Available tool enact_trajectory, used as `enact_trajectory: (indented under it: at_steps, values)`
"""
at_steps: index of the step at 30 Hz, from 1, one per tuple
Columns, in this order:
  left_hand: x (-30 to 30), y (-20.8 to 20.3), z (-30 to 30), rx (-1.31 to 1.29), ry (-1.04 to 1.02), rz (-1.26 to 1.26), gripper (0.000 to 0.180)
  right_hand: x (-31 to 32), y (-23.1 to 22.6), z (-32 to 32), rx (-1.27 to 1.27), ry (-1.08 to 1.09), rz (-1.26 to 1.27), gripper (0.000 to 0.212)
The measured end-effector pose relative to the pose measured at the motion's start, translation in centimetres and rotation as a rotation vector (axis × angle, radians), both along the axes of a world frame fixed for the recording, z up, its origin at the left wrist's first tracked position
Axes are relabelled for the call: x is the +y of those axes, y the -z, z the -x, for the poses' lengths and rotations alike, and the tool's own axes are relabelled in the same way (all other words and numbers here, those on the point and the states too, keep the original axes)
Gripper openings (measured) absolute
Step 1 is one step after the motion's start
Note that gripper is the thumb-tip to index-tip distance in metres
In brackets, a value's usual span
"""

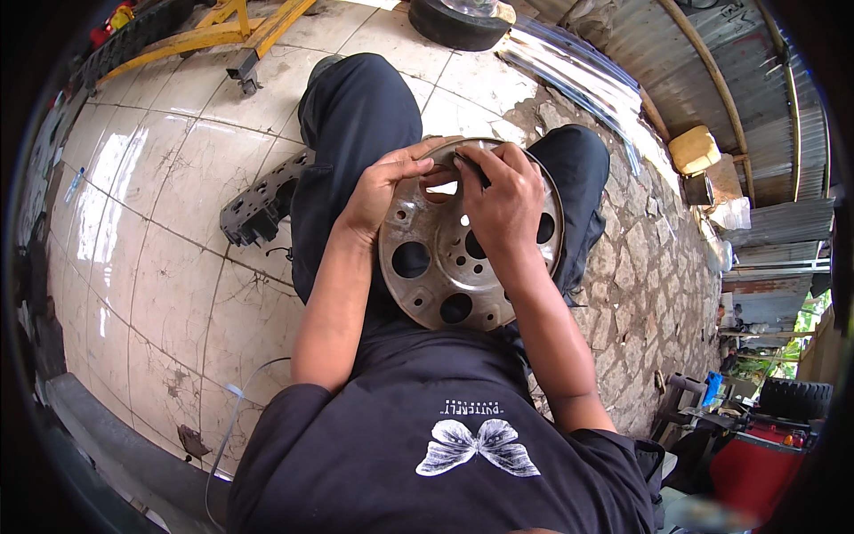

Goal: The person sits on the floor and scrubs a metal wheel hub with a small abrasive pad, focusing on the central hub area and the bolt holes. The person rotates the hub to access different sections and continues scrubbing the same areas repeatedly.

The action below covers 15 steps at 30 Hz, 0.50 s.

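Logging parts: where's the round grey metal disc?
Head view, near centre: the round grey metal disc is over dark-trousered legs, left hand and right hand at its far rim.

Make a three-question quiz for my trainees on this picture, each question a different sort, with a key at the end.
1. Multiple choice: Which thing lies beside the person's left leg?
A. a red bucket
B. a dark metal part with holes
C. a white sack

2. True or false: The left hand holds the edge of the round metal disc.

3. Fill in the missing word: The floor on the person's left is laid with pale ____.

Key: 1. B; 2. true; 3. tiles.
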State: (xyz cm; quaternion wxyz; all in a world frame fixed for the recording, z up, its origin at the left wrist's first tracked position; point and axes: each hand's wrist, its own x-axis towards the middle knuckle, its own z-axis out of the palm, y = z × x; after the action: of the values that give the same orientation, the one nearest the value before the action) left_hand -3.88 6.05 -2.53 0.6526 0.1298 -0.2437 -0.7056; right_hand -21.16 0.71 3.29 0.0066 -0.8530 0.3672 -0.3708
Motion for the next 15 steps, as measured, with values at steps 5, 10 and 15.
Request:
enact_trajectory:
  at_steps: [5,10,15]
  values:
    - [-0.8,2.0,-0.5,0.082,0.064,0.059,0.054,1.6,1.0,1.9,0.048,-0.009,-0.074,0.017]
    - [0.1,-1.1,0.7,-0.045,-0.048,-0.1,0.052,-0.7,0.8,0.0,-0.037,-0.036,0.021,0.015]
    - [-0.6,1.0,-0.3,0.066,0.041,-0.016,0.05,2.0,1.3,2.4,0.088,0.015,-0.058,0.015]
